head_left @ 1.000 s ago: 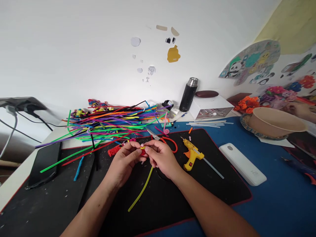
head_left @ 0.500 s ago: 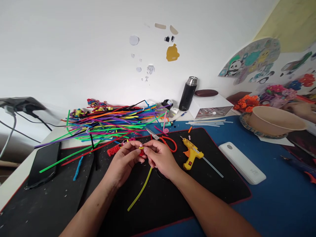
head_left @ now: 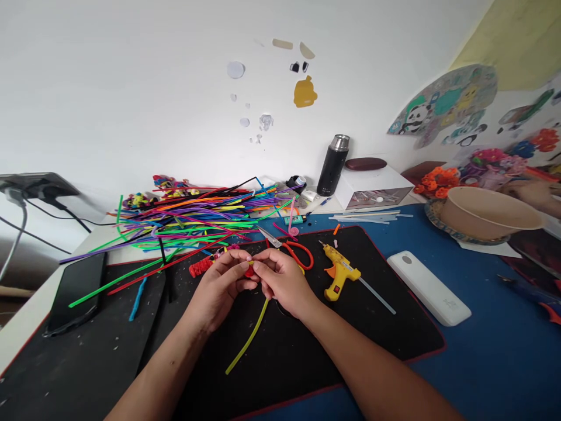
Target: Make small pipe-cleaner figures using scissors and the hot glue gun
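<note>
My left hand (head_left: pixel 222 287) and my right hand (head_left: pixel 286 282) meet at the fingertips over the black mat (head_left: pixel 307 356). Both pinch a small red fuzzy piece (head_left: pixel 249 272) with yellow pipe cleaner at its top; the fingers cover much of it. A long yellow pipe cleaner (head_left: pixel 250 342) trails down from under my right hand toward the mat. Just beyond my left hand lies a red coiled pipe-cleaner piece (head_left: pixel 200 267). Scissors (head_left: pixel 298 254) with orange-red handles rest behind my right hand, partly hidden by it.
A pile of colourful pipe cleaners (head_left: pixel 205 216) spreads at the back left, above a phone (head_left: pixel 76 292). To the right lie a yellow glue gun (head_left: pixel 339 272) and a white power bank (head_left: pixel 429 288). Behind stand a black thermos (head_left: pixel 333 166) and a beige bowl (head_left: pixel 486 219).
My fingertips have shifted slightly and closed further over the yellow strand on the red piece, so less of it shows. The view has moved a little; the surrounding things stay put.
</note>
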`<act>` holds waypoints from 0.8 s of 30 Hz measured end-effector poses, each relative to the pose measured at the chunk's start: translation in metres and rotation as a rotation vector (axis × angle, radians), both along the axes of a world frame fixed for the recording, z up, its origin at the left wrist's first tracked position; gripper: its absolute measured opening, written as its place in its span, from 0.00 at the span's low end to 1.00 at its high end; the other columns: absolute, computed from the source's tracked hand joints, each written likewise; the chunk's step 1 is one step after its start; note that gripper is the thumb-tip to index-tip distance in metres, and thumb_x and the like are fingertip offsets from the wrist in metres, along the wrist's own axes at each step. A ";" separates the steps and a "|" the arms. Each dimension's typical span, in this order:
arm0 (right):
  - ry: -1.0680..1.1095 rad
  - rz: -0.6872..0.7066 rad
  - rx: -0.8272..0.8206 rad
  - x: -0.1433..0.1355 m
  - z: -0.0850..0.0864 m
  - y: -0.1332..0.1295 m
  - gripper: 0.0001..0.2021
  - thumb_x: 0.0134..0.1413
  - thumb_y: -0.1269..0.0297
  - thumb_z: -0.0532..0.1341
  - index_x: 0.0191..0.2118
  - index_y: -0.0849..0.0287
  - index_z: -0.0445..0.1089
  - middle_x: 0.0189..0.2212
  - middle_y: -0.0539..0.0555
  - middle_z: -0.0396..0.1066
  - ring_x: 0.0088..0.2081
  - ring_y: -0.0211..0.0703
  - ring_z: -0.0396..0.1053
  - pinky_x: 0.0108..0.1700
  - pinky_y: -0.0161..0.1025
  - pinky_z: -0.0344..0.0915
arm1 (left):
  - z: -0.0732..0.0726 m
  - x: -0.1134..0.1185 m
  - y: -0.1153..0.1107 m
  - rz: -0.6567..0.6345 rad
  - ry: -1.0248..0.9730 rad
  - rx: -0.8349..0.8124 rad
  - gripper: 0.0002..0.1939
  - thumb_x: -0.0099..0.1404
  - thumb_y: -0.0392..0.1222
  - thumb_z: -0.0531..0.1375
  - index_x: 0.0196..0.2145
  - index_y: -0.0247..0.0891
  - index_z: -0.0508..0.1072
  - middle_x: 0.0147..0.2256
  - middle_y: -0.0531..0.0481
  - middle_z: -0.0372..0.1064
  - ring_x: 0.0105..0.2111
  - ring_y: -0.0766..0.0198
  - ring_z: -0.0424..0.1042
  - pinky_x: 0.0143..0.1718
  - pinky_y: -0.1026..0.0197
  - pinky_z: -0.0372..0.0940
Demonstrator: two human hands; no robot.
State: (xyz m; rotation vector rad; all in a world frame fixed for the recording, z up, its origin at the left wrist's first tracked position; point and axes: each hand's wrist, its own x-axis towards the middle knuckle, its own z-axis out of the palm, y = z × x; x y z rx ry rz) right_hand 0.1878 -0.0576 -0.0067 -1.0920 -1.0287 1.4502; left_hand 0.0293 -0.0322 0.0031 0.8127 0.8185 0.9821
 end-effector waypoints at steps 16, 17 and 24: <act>0.040 0.010 0.005 0.001 0.006 -0.001 0.18 0.56 0.48 0.67 0.41 0.58 0.70 0.23 0.44 0.70 0.15 0.30 0.59 0.17 0.31 0.52 | 0.007 0.001 -0.001 0.043 -0.009 0.008 0.16 0.51 0.39 0.79 0.37 0.36 0.83 0.40 0.48 0.74 0.32 0.66 0.74 0.31 0.66 0.77; 0.040 0.009 0.006 0.002 0.006 -0.001 0.18 0.56 0.48 0.67 0.41 0.58 0.70 0.23 0.44 0.69 0.15 0.30 0.59 0.17 0.30 0.52 | 0.007 0.001 -0.001 0.038 -0.012 0.009 0.16 0.51 0.38 0.78 0.38 0.36 0.83 0.40 0.48 0.74 0.32 0.66 0.74 0.31 0.66 0.76; 0.024 0.017 0.015 0.000 0.005 -0.002 0.17 0.57 0.50 0.67 0.41 0.58 0.70 0.22 0.42 0.67 0.15 0.30 0.60 0.18 0.30 0.52 | 0.007 0.001 -0.001 0.031 -0.004 0.006 0.16 0.49 0.38 0.79 0.36 0.35 0.83 0.37 0.50 0.74 0.31 0.67 0.75 0.30 0.67 0.76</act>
